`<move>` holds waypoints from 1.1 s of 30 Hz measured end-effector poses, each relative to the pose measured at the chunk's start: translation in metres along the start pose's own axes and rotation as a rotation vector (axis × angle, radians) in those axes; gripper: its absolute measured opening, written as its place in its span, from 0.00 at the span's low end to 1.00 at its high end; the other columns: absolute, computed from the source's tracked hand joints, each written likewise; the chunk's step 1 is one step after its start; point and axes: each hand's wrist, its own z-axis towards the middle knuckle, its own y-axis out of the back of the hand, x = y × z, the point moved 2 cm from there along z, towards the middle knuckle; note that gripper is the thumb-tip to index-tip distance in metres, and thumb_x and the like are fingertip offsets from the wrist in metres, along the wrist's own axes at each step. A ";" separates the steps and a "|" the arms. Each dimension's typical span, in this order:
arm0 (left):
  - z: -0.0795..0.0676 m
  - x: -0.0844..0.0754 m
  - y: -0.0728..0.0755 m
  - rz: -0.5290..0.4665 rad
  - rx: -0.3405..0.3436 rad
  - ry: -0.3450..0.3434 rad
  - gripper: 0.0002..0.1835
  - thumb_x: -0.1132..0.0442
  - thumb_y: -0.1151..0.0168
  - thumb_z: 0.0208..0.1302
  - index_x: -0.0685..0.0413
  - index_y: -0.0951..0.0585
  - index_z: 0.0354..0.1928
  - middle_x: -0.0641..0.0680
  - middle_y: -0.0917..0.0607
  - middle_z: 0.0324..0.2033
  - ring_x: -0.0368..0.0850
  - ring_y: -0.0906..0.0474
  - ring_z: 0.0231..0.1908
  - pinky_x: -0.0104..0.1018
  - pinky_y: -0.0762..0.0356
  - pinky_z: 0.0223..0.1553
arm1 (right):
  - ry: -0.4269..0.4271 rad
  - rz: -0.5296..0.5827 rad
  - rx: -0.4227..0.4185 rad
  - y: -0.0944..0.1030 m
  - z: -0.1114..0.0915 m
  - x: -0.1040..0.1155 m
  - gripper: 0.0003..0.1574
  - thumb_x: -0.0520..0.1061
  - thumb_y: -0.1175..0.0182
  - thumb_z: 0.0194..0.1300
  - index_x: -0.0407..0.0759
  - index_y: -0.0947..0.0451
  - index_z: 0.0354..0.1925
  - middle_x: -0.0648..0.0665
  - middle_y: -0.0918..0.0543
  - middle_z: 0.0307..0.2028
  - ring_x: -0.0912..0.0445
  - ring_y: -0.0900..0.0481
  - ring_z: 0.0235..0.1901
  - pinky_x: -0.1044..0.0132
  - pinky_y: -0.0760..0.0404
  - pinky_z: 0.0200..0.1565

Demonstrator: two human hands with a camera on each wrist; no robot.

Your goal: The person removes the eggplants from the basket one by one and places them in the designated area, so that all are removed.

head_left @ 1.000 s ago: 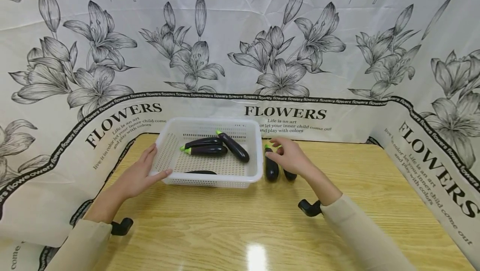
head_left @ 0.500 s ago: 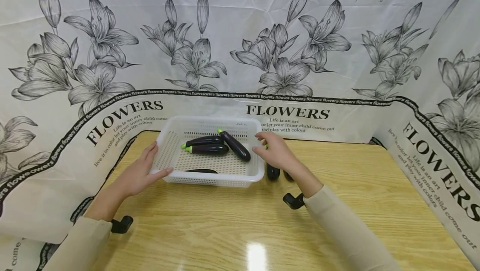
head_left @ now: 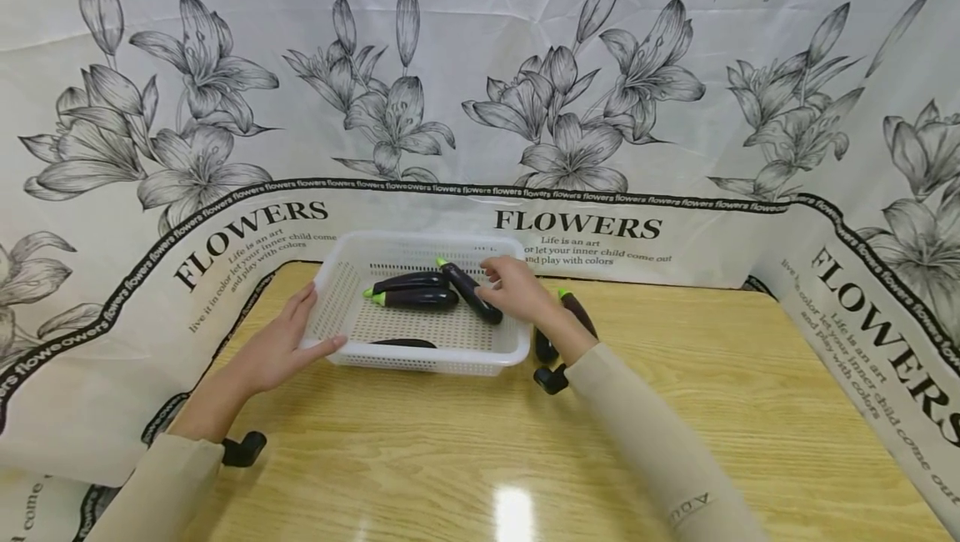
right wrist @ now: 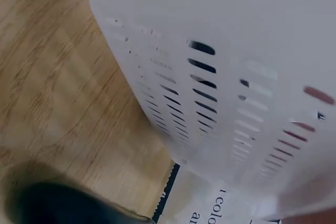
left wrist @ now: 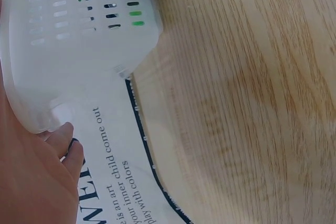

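My left hand [head_left: 273,350] grips the left rim of a white perforated plastic basket [head_left: 431,361], thumb over the edge; its fingertips show under the rim in the left wrist view. Inside the basket lie several dark purple eggplants: two side by side [head_left: 416,300], one slanting eggplant [head_left: 459,282] at the right, and one partly hidden behind the front wall. Over the basket's right side, my right hand [head_left: 517,292] has its fingers apart and loosely bent beside the slanting eggplant. Whether they touch it is unclear. In the right wrist view, the basket wall [right wrist: 157,3] hides most of that hand.
Two more eggplants lie on the wooden table [head_left: 450,442] just right of the basket; one eggplant [head_left: 576,308] is partly covered by my right wrist. A white flower-printed cloth [head_left: 420,142] rises behind and at both sides. Black wrist mounts [head_left: 551,379] stick out below my wrists.
My right hand has moved left, from above the eggplants on the table, across the basket's right rim to the slanting eggplant. My left hand stays on the basket.
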 end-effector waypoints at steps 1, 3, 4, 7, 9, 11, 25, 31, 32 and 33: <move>0.000 0.000 0.000 0.001 0.000 -0.001 0.57 0.29 0.49 0.71 0.64 0.59 0.81 0.64 0.58 0.81 0.73 0.38 0.70 0.71 0.31 0.61 | 0.004 -0.023 0.007 -0.003 0.003 0.000 0.33 0.44 0.38 0.72 0.27 0.30 0.67 0.30 0.22 0.60 0.41 0.20 0.57 0.50 0.20 0.59; 0.000 0.000 0.000 0.001 0.000 -0.002 0.57 0.30 0.49 0.71 0.64 0.59 0.81 0.65 0.57 0.81 0.73 0.36 0.69 0.71 0.30 0.61 | -0.007 -0.089 0.021 -0.007 0.009 0.001 0.33 0.46 0.37 0.72 0.30 0.29 0.68 0.33 0.22 0.61 0.42 0.21 0.58 0.49 0.22 0.60; 0.000 0.000 0.000 0.000 0.001 -0.002 0.57 0.30 0.49 0.71 0.64 0.59 0.81 0.65 0.57 0.81 0.73 0.36 0.69 0.70 0.30 0.60 | -0.019 -0.131 0.028 -0.010 0.011 0.002 0.33 0.48 0.37 0.72 0.32 0.28 0.68 0.34 0.21 0.61 0.42 0.21 0.59 0.48 0.22 0.60; 0.000 -0.001 0.000 -0.001 -0.003 -0.009 0.56 0.30 0.49 0.71 0.63 0.58 0.81 0.65 0.57 0.81 0.73 0.34 0.67 0.70 0.29 0.60 | -0.053 -0.294 0.059 -0.017 0.016 0.003 0.34 0.53 0.36 0.72 0.38 0.27 0.69 0.38 0.20 0.62 0.44 0.21 0.59 0.47 0.21 0.59; 0.001 -0.001 0.000 0.002 -0.008 -0.013 0.56 0.30 0.49 0.71 0.63 0.58 0.81 0.65 0.57 0.81 0.73 0.33 0.67 0.70 0.28 0.59 | -0.074 -0.395 0.080 -0.021 0.018 0.004 0.35 0.56 0.37 0.72 0.42 0.27 0.70 0.40 0.20 0.61 0.46 0.20 0.58 0.48 0.20 0.56; 0.001 -0.001 0.000 0.003 -0.012 -0.014 0.56 0.30 0.49 0.71 0.63 0.58 0.81 0.65 0.57 0.80 0.73 0.32 0.66 0.70 0.28 0.59 | -0.092 -0.463 0.088 -0.023 0.021 0.005 0.35 0.57 0.38 0.72 0.43 0.27 0.69 0.41 0.19 0.60 0.47 0.20 0.56 0.49 0.19 0.52; 0.000 -0.002 0.000 0.003 -0.011 0.002 0.57 0.29 0.48 0.71 0.64 0.58 0.81 0.65 0.56 0.80 0.72 0.31 0.66 0.69 0.27 0.58 | -0.143 -0.559 0.122 -0.030 0.025 0.009 0.14 0.54 0.35 0.70 0.48 0.24 0.34 0.47 0.19 0.31 0.51 0.22 0.31 0.58 0.25 0.31; 0.000 -0.003 0.001 0.001 -0.008 0.002 0.57 0.29 0.48 0.71 0.63 0.58 0.81 0.65 0.56 0.81 0.72 0.32 0.67 0.69 0.28 0.59 | -0.154 -0.605 0.125 -0.032 0.025 0.009 0.12 0.53 0.36 0.70 0.48 0.22 0.34 0.46 0.16 0.33 0.51 0.21 0.32 0.56 0.22 0.34; 0.000 -0.003 0.001 0.000 -0.007 0.002 0.57 0.30 0.48 0.71 0.64 0.58 0.81 0.65 0.56 0.81 0.72 0.33 0.67 0.69 0.28 0.59 | -0.156 -0.611 0.128 -0.032 0.025 0.009 0.12 0.53 0.36 0.70 0.48 0.22 0.34 0.46 0.16 0.34 0.51 0.21 0.33 0.55 0.22 0.35; 0.000 -0.003 0.001 -0.002 -0.007 0.001 0.57 0.30 0.48 0.71 0.64 0.58 0.81 0.65 0.56 0.80 0.73 0.33 0.67 0.70 0.28 0.59 | -0.158 -0.617 0.132 -0.033 0.025 0.009 0.12 0.53 0.36 0.70 0.48 0.22 0.34 0.45 0.16 0.34 0.51 0.21 0.33 0.55 0.21 0.35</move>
